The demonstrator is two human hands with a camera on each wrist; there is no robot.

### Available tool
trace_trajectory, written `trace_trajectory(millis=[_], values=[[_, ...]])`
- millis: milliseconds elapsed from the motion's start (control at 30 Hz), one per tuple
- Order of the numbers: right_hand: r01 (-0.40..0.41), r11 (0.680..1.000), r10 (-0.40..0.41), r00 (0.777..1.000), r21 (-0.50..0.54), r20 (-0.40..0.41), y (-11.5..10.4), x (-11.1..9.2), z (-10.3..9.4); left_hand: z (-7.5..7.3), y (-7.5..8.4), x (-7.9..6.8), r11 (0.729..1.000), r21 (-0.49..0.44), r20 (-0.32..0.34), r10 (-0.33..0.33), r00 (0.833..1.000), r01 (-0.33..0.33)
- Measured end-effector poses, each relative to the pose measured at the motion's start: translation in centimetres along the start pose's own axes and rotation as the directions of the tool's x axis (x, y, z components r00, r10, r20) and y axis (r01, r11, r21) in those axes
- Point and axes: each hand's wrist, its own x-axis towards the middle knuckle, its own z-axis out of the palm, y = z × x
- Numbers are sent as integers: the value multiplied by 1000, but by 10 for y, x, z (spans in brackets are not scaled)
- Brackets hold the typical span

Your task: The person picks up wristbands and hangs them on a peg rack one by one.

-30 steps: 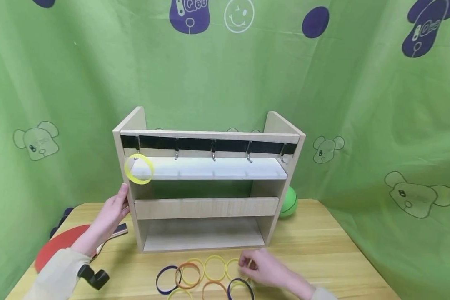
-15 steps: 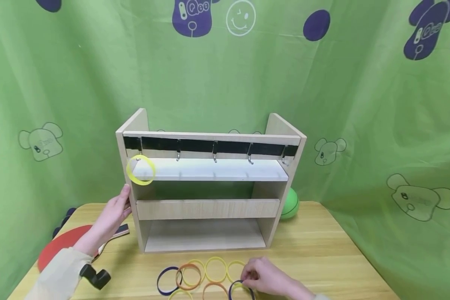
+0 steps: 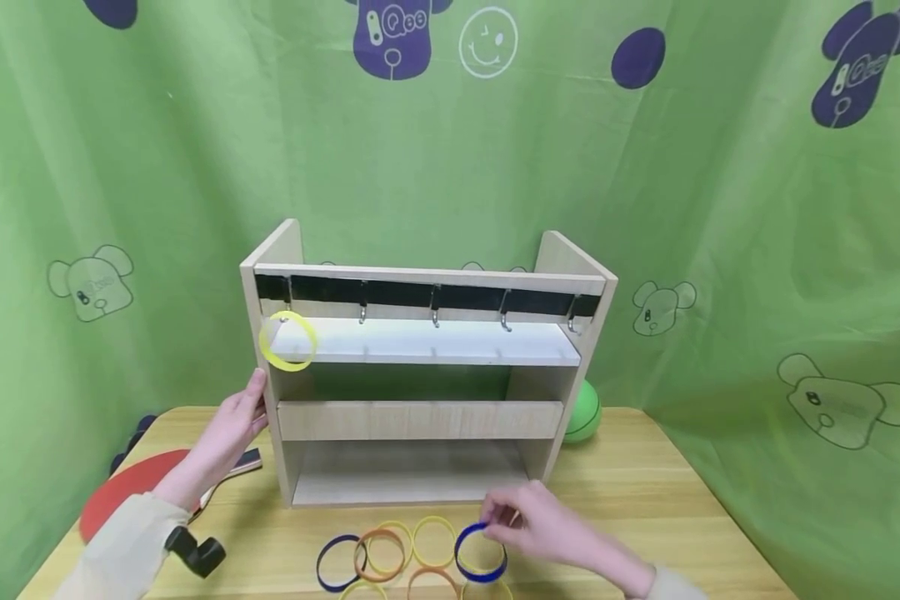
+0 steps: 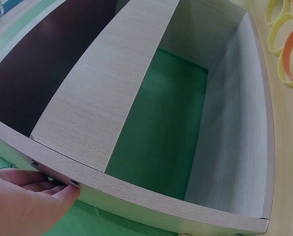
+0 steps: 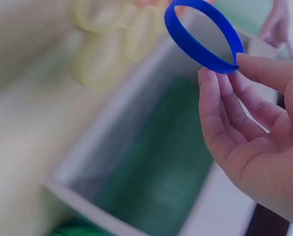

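Observation:
My right hand (image 3: 543,529) pinches a blue silicone wristband (image 3: 482,575) between thumb and fingertips. In the right wrist view that blue band hangs above the board unit, clear of the blurred bands behind it. My left hand (image 3: 228,425) rests against the outer left side of a pale wooden shelf unit (image 3: 420,421); the left wrist view shows its fingertips touching the side panel. A yellow wristband (image 3: 262,342) hangs from the leftmost metal hook (image 3: 288,292). Below the unit lie a dark blue wristband (image 3: 319,562), an orange wristband (image 3: 357,557) and several yellow ones, partly overlapping.
Several more hooks (image 3: 436,304) line the unit's black strip (image 3: 397,292). A red paddle (image 3: 131,487) lies left, partly behind the left forearm. A green ball (image 3: 587,412) sits behind the unit's right side. Green curtain (image 3: 720,208) surrounds the wooden table (image 3: 645,500).
My right hand has moved from a yellow band to the nearby blue wristband, gripped it and raised it forward. My left hand keeps its place against the shelf unit.

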Motion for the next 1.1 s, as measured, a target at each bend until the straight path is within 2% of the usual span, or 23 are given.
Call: trace_trajectory(millis=[133, 267, 467, 600, 800, 1100], values=[[11, 998, -11, 1000, -54, -7, -28, 24, -25, 0, -1, 1, 1000, -5, -3, -1, 1000, 1], [68, 991, -73, 997, -115, -40, -50, 49, -49, 1, -2, 2, 1000, -11, -5, 10, 1000, -10], [164, 976, -178, 980, -141, -93, -91, 88, -83, 1, -1, 1, 1000, -8, -14, 10, 1000, -10], [198, 965, -224, 964, -174, -141, -116, 116, -102, 1, -2, 1, 1000, -10, -15, -3, 1000, 3], [197, 946, -253, 945, -256, -209, -136, 152, -116, 3, -4, 0, 1000, -20, -7, -8, 1000, 8], [130, 940, -216, 942, -316, -255, -138, 186, -115, 2, -2, 2, 1000, -19, -16, -10, 1000, 10]])
